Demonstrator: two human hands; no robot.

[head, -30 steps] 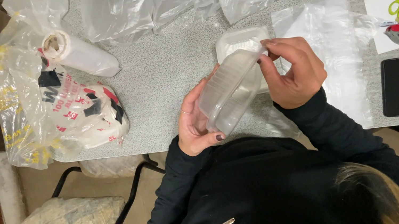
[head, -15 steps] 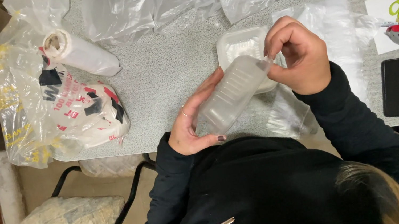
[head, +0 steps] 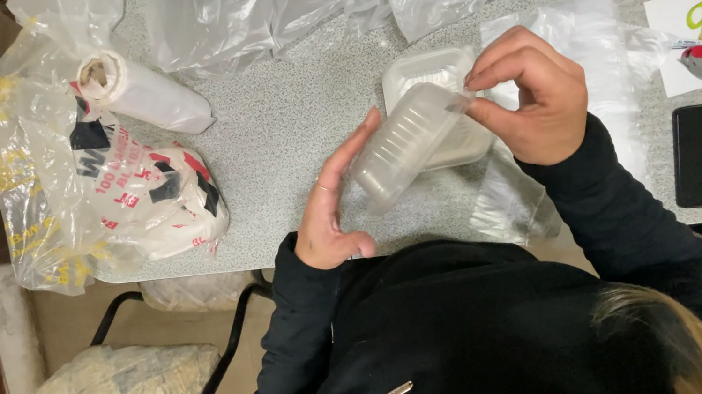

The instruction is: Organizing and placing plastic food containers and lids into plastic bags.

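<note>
Two hands share one clear ribbed plastic container (head: 404, 145), held tilted just above the speckled desk (head: 283, 132): the left hand (head: 335, 204) lies open and flat along its lower side, only propping it, while the right hand (head: 529, 96) pinches its upper corner between thumb and fingertips. The hold looks thin — slick plastic could slide off the open palm and drop onto the white tray (head: 431, 79) beneath it. A harder pinch might buckle the corner instead.
</note>
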